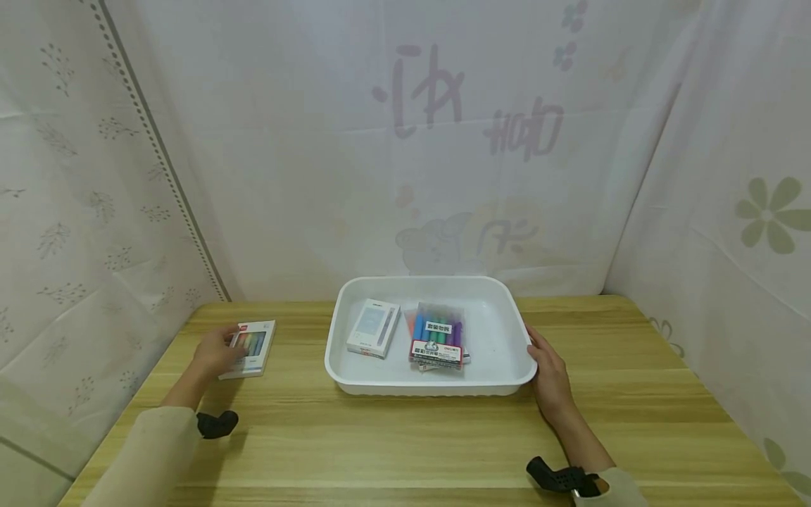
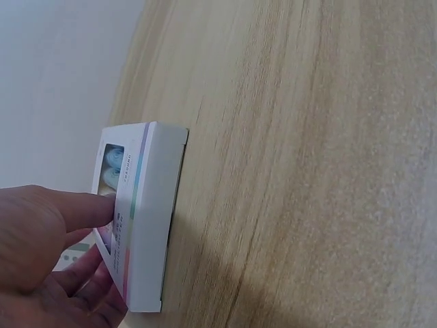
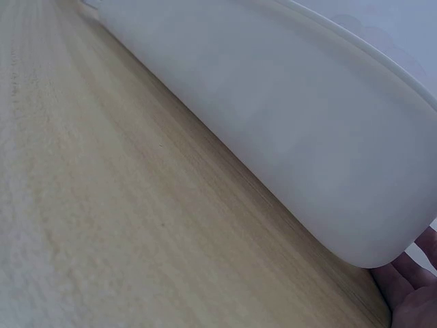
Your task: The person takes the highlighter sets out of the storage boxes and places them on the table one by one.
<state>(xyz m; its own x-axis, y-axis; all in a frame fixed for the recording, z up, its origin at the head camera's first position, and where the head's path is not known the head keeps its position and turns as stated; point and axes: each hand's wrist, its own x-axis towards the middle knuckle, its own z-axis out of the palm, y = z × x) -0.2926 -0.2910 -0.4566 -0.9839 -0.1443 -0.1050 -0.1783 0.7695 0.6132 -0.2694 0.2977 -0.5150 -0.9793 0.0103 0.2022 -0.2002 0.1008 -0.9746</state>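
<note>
At the left of the table, my left hand (image 1: 218, 352) holds a white windowed pen box (image 1: 256, 346). The left wrist view shows the thumb (image 2: 89, 208) over the window and the other fingers at the box's side; coloured rounded ends show through the window. My right hand (image 1: 552, 373) grips the right side of a white tray (image 1: 497, 384), near its front corner. In the right wrist view only some fingers (image 3: 403, 273) show beside the tray's corner. Inside the tray lie a white box (image 1: 374, 328) and a clear pack of coloured pens (image 1: 437, 336).
The clear pack lies over another item, mostly hidden. Pale patterned cloth (image 1: 304, 176) hangs behind and at both sides of the wooden table (image 1: 380, 443). A black wrist mount (image 1: 217, 424) is on the left wrist, another (image 1: 557, 477) on the right.
</note>
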